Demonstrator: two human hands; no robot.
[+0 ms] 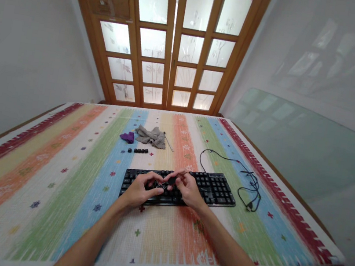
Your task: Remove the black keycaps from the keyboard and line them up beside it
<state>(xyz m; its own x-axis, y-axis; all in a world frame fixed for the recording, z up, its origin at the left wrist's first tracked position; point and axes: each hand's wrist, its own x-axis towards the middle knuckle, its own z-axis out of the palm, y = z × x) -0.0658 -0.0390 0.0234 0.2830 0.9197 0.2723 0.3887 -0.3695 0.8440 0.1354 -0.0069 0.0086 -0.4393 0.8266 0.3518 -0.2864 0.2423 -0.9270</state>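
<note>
A black keyboard [219,188] lies on the striped tablecloth in front of me. Over its middle, my left hand [144,188] is closed, thumb and fingers pinching a thin metal wire piece [162,184]. My right hand [187,188], also closed, pinches a small black piece [172,181] that looks like a keycap. Both hands' fingertips nearly meet, and they partly cover these small pieces and the keys below. Beyond the keyboard's left part sits a short row of loose black keycaps [138,151].
A crumpled grey cloth [152,137] lies past the keycaps, beside a purple cloth [127,137]. A thin stick [169,144] pokes out at the grey cloth's right. The keyboard's black cable [251,176] is loosely coiled at right. Wooden glass-paned doors [174,39] stand behind the table.
</note>
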